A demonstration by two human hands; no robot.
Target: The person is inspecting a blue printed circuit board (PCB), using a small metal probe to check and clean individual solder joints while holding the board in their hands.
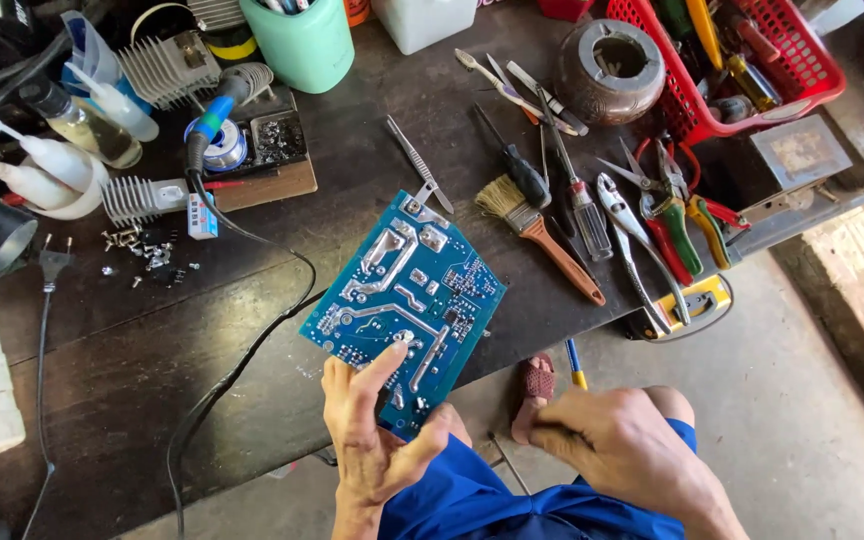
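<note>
head view, looking down. the left hand (370, 432) grips a blue circuit board (407, 300) by its near edge, thumb and fingers clamped on it, solder side up, held tilted above the front edge of the dark wooden counter (132, 370). the right hand (617, 440) rests on the knee, fingers curled together; whether it holds anything cannot be told. behind the board lie metal tweezers (414, 160), a wooden-handled paintbrush (542, 235), a black-handled screwdriver (517, 165) and several pliers (667, 215). a red basket (802, 70) of tools stands at the far right, a round brown pot (607, 70) just beside it. to the left are finned heat sinks (142, 198), a solder spool (222, 145), small screws (142, 250), white squeeze bottles (37, 165) and a black cable (242, 360) running toward the front edge.
</note>
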